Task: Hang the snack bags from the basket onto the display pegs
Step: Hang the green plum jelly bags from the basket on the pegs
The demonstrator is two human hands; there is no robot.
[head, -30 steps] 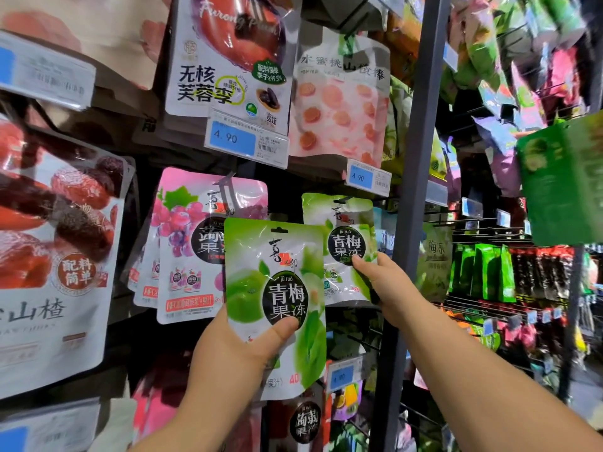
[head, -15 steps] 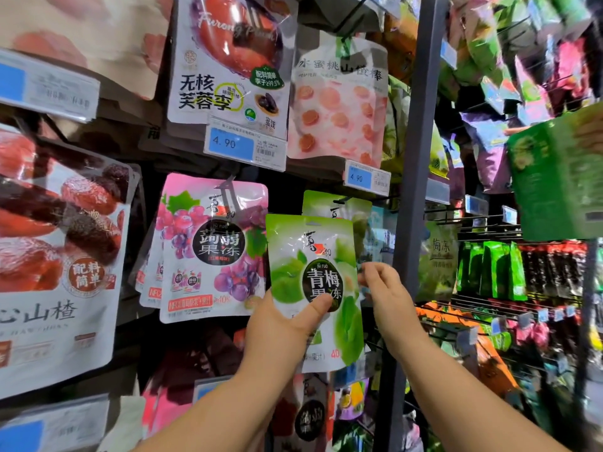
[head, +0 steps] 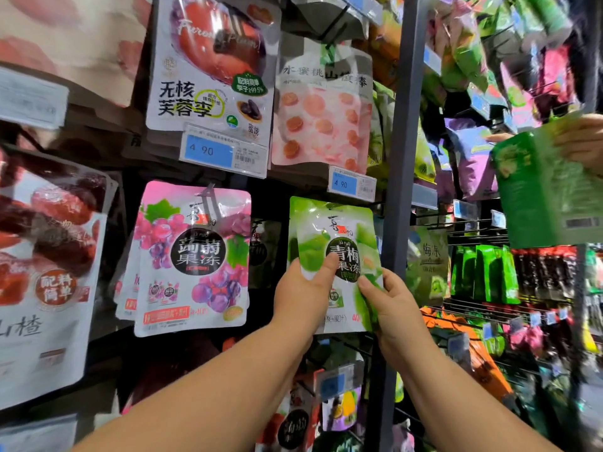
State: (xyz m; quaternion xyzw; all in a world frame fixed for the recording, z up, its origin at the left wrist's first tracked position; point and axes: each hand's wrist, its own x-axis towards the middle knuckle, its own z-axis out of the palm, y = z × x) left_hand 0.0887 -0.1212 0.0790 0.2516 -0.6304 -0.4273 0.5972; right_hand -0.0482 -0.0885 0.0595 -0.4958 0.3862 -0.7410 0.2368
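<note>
Green glossy plastic plum-jelly pouch [head: 332,236] has shifted right, away from the pink grape-jelly pouch [head: 195,256]. It now sits lower centre of frame and covers the hanging green stack. Left hand [head: 303,288] grips its lower left edge, thumb on the front. Right hand [head: 388,298] has left the stack and pinches the lower right edge. We judge hole-to-peg alignment comes next; we cannot see the peg tip.
</note>
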